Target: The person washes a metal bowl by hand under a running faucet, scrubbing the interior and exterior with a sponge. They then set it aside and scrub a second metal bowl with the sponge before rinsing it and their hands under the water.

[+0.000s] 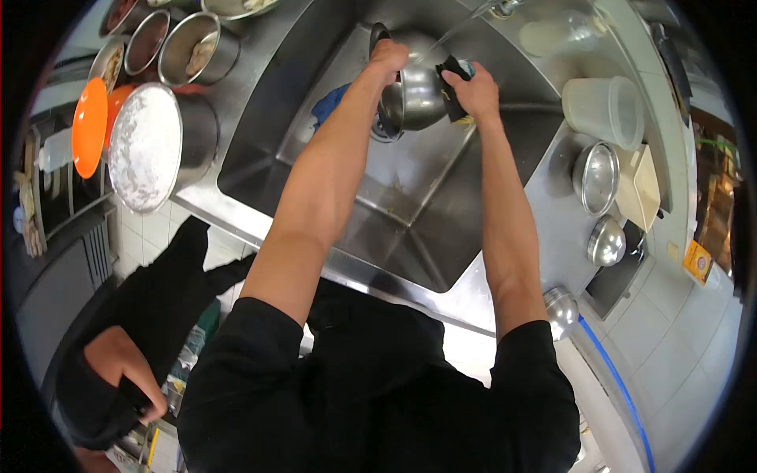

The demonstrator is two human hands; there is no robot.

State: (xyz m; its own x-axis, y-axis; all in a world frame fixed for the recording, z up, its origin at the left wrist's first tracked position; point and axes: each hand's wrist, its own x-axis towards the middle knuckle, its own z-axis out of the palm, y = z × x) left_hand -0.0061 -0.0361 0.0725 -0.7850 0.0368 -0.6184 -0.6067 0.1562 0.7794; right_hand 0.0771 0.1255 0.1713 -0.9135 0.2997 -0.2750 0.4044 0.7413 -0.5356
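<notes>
In the head view, a shiny steel pan (423, 98) is tilted over the basin of a steel sink (394, 260), with a thin stream of water running down to it. My left hand (388, 60) is closed at the pan's upper left edge, by a black handle (379, 33). My right hand (477, 91) is closed on a dark pad (452, 91) held against the pan's right side. Some yellow shows at the pad's lower end; its exact kind I cannot tell. A blue cloth (327, 106) lies in the basin left of the pan.
A faucet (503, 9) is at the top. Left of the sink stand steel pots (199, 51), a large pot of white powder (146, 150) and an orange lid (90, 128). On the right are a plastic tub (603, 110) and steel bowls (597, 180). Another person (130, 347) is at lower left.
</notes>
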